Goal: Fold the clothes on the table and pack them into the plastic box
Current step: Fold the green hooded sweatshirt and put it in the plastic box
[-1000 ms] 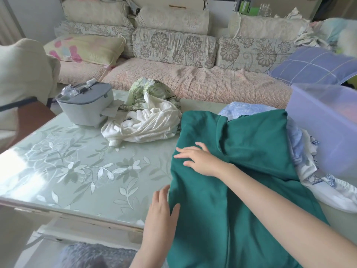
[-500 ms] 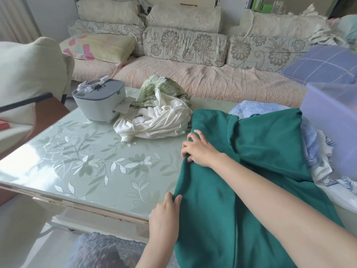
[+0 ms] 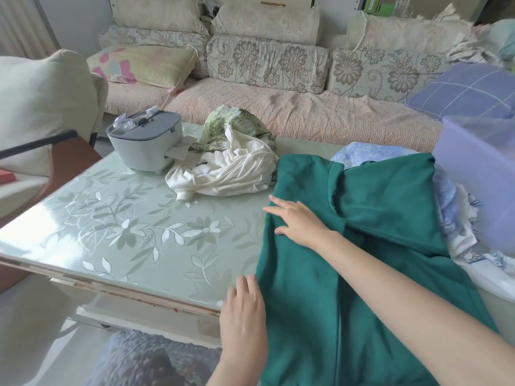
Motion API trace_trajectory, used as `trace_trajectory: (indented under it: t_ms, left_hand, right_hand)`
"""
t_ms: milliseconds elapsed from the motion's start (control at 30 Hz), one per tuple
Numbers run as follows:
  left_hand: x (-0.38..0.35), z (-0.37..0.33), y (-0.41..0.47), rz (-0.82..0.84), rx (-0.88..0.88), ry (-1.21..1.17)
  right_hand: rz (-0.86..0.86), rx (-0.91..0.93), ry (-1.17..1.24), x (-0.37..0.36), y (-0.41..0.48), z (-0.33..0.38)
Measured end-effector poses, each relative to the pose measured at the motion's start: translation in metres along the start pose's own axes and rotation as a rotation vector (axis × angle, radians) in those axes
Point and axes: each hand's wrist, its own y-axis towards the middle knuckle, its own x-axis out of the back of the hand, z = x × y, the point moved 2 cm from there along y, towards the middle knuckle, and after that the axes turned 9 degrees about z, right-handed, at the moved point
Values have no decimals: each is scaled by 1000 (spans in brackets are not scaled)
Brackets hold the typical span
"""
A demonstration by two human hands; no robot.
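A dark green garment [image 3: 370, 218] lies spread over the right half of the table [image 3: 133, 235] and hangs over the near edge. My right hand [image 3: 298, 221] rests flat on its left side, fingers apart. My left hand [image 3: 243, 316] lies flat at the garment's left edge near the table's front. A crumpled white top [image 3: 225, 174] and a green leaf-print piece [image 3: 231, 126] sit heaped behind. Blue and white floral cloth [image 3: 457, 224] shows under the green garment at right. The translucent plastic box [image 3: 485, 176] stands at the far right.
A grey lidded appliance [image 3: 145, 146] stands at the table's back left. A cushioned sofa [image 3: 278, 107] runs behind the table. A chair with a cream cover [image 3: 41, 101] is at the left. A grey stool cushion [image 3: 145, 360] is below the table's front edge.
My right hand has opened from a loose pinch and now lies flat on the green garment. My left hand stays at the garment's left edge. The view has shifted slightly.
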Motion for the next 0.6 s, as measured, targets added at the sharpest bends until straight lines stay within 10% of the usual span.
trace_trajectory:
  t_ms: [300, 600]
  left_hand:
    - [-34, -6, 3, 132, -359, 77]
    - [-31, -12, 12, 244, -405, 129]
  right_hand:
    - [154, -255, 72, -11, -69, -44]
    - [-264, -555, 645, -18, -100, -67]
